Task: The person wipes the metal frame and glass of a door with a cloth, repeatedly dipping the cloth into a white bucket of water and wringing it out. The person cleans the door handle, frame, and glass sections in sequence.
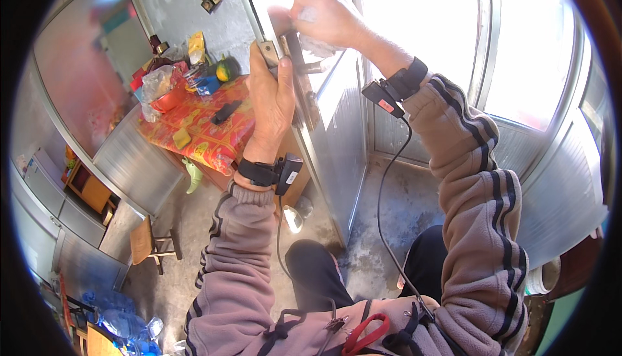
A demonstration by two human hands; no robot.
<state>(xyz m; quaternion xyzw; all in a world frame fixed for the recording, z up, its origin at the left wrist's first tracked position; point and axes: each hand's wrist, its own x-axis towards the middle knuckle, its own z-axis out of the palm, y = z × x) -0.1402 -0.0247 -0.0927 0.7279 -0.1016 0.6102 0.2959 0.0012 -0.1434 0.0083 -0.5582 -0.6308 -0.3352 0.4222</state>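
I stand at the edge of an open metal door (343,155) with a glass upper pane. My left hand (272,100) presses flat against the door's edge, thumb up, beside a brown lock plate (304,90) and a dark lever handle (295,48). My right hand (324,19) is closed around a crumpled pale cloth (317,45) held against the door just above the handle. Both wrists carry black straps with small devices and cables.
A table with a red patterned cover (201,132) stands left of the door, carrying bags, a green fruit and a dark remote. A small wooden stool (149,242) is on the concrete floor. Blue plastic bottles (123,320) lie lower left. Red-handled scissors (363,333) hang at my chest.
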